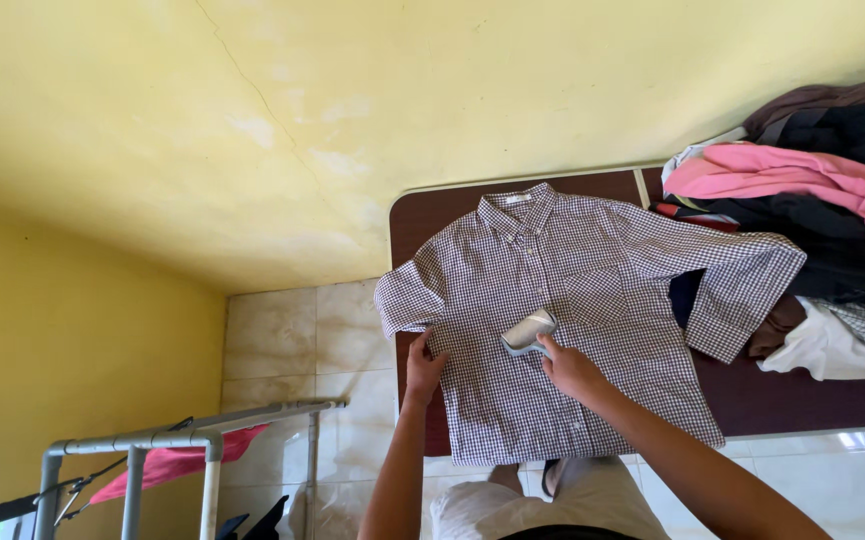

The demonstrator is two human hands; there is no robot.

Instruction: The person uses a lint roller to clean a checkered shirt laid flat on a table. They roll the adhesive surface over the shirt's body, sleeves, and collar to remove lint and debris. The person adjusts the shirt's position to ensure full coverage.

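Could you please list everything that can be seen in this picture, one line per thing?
shirt: one, small brown-and-white check, spread flat on the table, collar toward the wall
handheld iron: one, grey, on the shirt's middle
table: one, dark brown, against the wall
pile of clothes: one heap, pink, black, white and checked, on the table's right end
rack: one, grey metal tubes, lower left, a red cloth hanging from it
wall: yellow
floor: pale tiles
left hand: flat on the shirt's side
right hand: gripping the iron
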